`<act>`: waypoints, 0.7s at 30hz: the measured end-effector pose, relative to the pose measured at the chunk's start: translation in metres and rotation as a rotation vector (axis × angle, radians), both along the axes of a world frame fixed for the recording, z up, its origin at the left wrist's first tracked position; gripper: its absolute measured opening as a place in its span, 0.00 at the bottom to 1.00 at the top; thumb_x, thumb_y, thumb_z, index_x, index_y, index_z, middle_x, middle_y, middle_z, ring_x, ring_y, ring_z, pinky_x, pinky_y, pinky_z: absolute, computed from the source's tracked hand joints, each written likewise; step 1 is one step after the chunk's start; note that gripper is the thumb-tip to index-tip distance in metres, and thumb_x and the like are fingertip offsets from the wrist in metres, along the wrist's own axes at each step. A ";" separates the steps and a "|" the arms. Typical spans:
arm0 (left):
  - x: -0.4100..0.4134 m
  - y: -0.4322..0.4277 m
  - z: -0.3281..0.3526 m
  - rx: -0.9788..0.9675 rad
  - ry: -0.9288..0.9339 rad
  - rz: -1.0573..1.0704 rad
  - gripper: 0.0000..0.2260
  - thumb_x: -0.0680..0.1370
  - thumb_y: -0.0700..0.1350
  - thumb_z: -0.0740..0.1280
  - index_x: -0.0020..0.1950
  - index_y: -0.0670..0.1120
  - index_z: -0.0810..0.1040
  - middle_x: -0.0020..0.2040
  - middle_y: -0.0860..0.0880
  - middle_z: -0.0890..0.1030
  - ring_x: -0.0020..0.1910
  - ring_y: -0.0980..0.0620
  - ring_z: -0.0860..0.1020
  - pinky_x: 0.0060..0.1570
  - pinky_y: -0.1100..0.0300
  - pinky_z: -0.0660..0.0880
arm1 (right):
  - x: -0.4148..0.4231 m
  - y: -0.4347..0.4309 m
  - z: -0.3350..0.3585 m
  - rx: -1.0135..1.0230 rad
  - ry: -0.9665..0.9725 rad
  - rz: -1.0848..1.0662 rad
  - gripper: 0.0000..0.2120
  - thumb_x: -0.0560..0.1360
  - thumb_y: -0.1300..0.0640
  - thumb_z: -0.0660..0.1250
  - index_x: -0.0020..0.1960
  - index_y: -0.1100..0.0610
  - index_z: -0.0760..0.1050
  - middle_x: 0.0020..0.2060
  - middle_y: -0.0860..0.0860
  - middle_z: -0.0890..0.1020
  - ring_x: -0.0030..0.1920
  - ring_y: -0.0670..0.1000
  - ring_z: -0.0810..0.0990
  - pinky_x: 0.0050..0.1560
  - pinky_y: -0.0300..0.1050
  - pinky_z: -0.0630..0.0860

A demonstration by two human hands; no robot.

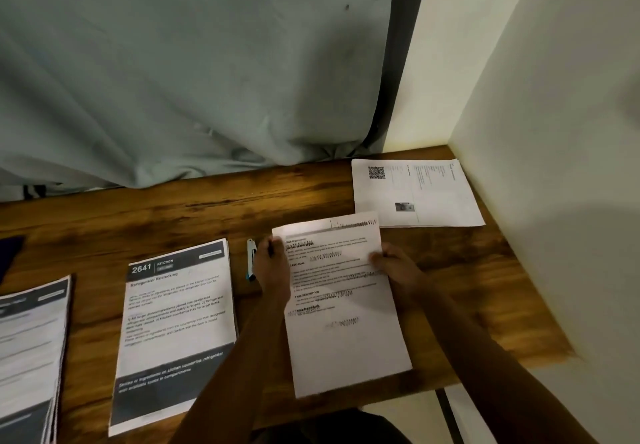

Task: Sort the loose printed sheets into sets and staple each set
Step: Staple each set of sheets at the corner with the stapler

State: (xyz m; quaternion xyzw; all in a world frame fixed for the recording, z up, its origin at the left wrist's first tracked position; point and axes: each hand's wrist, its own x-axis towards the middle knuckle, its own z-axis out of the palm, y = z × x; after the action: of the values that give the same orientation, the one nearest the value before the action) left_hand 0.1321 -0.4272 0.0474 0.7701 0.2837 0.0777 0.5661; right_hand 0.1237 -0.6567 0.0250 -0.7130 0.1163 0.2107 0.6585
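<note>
A white set of printed sheets [343, 325] lies on the wooden table [145, 221], its lower end past the table's front edge. My left hand [273, 267] grips its top left edge. My right hand [394, 267] pinches its right edge, thumb on top. A small stapler [250, 259] with a blue end lies just left of my left hand, partly hidden by it. A stack headed "2641 Kitchen" [176, 325] lies to the left, and another stack [29, 350] sits at the far left edge. A sheet with a QR code [415, 194] lies at the back right.
A grey-green curtain [194, 69] hangs down onto the table's back edge. A white wall [554, 131] bounds the table on the right. A dark flat object [8, 253] shows at the left edge.
</note>
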 end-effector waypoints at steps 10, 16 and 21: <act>0.018 0.001 0.110 -0.034 -0.548 0.015 0.08 0.81 0.47 0.60 0.54 0.47 0.77 0.41 0.58 0.78 0.36 0.65 0.75 0.38 0.68 0.72 | 0.016 0.036 0.084 0.003 -0.475 -0.324 0.15 0.80 0.55 0.59 0.66 0.54 0.70 0.59 0.51 0.78 0.59 0.52 0.77 0.59 0.51 0.76; 0.003 0.004 0.099 0.058 -0.614 -0.001 0.09 0.83 0.48 0.57 0.52 0.48 0.76 0.36 0.55 0.76 0.33 0.59 0.73 0.33 0.56 0.71 | -0.002 0.048 0.072 -0.016 -0.542 -0.364 0.16 0.79 0.53 0.60 0.67 0.52 0.68 0.59 0.49 0.78 0.58 0.49 0.77 0.57 0.46 0.78; 0.001 0.008 0.081 0.064 -0.509 -0.069 0.09 0.83 0.49 0.56 0.49 0.48 0.74 0.38 0.56 0.77 0.35 0.59 0.76 0.36 0.55 0.75 | -0.004 0.051 0.065 -0.125 -0.546 -0.324 0.17 0.80 0.57 0.58 0.68 0.58 0.66 0.59 0.51 0.76 0.57 0.48 0.76 0.57 0.46 0.77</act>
State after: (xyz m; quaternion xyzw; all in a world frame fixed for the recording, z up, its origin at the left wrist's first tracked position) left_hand 0.1332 -0.4190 0.1289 0.7523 0.1031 0.2589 0.5971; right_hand 0.1194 -0.6057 0.0901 -0.7543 0.0603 -0.1034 0.6455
